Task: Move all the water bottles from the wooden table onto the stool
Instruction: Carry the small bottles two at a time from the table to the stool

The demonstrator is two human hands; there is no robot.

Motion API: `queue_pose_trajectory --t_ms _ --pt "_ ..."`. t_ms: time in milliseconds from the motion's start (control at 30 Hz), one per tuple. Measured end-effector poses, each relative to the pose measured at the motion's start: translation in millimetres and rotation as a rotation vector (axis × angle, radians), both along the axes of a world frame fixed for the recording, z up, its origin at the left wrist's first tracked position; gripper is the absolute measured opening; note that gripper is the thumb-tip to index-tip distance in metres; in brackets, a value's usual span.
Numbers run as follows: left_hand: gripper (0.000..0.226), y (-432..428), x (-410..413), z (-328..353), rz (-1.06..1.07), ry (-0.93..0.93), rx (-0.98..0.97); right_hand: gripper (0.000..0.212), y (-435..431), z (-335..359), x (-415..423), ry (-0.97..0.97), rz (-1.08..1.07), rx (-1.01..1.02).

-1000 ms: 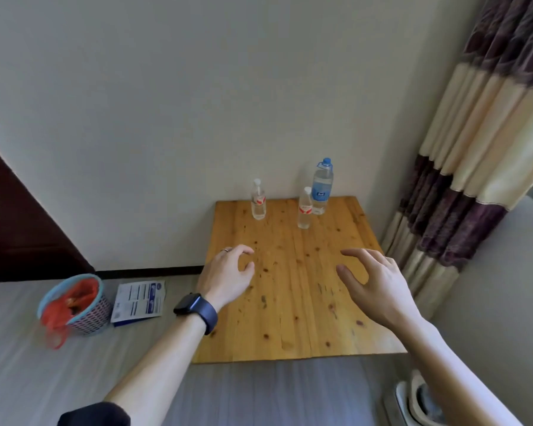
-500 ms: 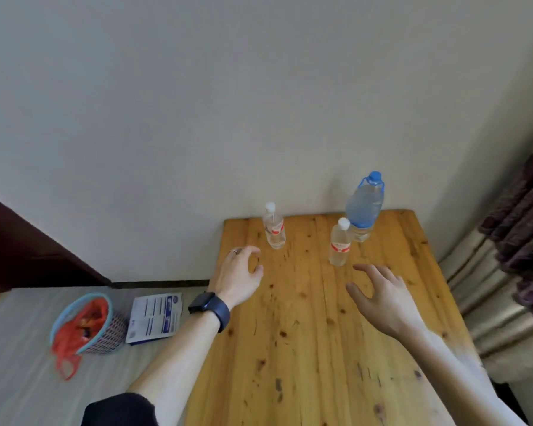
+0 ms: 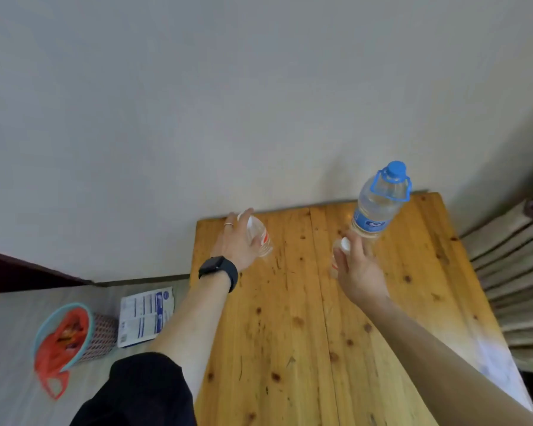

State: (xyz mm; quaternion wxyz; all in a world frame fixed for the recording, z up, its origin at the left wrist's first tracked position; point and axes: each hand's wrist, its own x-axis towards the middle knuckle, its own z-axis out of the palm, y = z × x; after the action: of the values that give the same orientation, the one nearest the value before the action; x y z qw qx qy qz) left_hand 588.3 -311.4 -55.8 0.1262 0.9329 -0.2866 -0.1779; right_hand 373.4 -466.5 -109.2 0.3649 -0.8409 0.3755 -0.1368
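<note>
Both hands have gone forward since half a second ago and reached the far bottles; before, they hovered open over mid-table. The left hand, with a ring on one finger and a black smartwatch on the wrist, is now wrapped around the left small bottle, fingers behind it and thumb on the near side. That bottle has a white cap and red label and is tilted left; I cannot tell whether its base has left the wood. The right hand is curled round the second small bottle, whose white cap shows above the thumb while the body is mostly hidden behind the palm; the grip looks closed on it, contact blurred. The large blue-capped bottle stands just behind the right hand's fingertips at the far right, untouched as far as I can see. All three are at the far end of the wooden table, near the wall. On the floor to the left: a basket with a red bag and a printed sheet. A curtain hangs to the right.
</note>
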Motion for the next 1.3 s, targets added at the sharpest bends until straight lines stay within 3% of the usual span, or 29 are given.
queue_pose_trajectory --t_ms 200,267,500,800,1100,1300 --pt "0.022 -4 0 -13 0.027 -0.065 -0.121 0.043 -9 -2 4 0.002 0.001 0.015" --pt "0.018 7 -10 -13 0.002 -0.081 -0.121 0.044 -9 -1 -1 0.019 0.007 0.018" --pt "0.019 74 -69 -3 -0.034 0.047 -0.210 0.031 21 15 -28 0.087 0.003 0.105" --pt "0.024 179 -140 -9 -0.257 0.256 -0.240 0.033 157 20 -117 0.037 -0.036 0.225" --pt "0.022 235 -178 -24 -0.374 0.249 -0.348 0.034 252 20 -157 0.065 -0.005 0.150" --pt "0.041 246 -182 -28 -0.317 0.312 -0.295 0.047 264 13 -157 0.061 -0.103 0.113"
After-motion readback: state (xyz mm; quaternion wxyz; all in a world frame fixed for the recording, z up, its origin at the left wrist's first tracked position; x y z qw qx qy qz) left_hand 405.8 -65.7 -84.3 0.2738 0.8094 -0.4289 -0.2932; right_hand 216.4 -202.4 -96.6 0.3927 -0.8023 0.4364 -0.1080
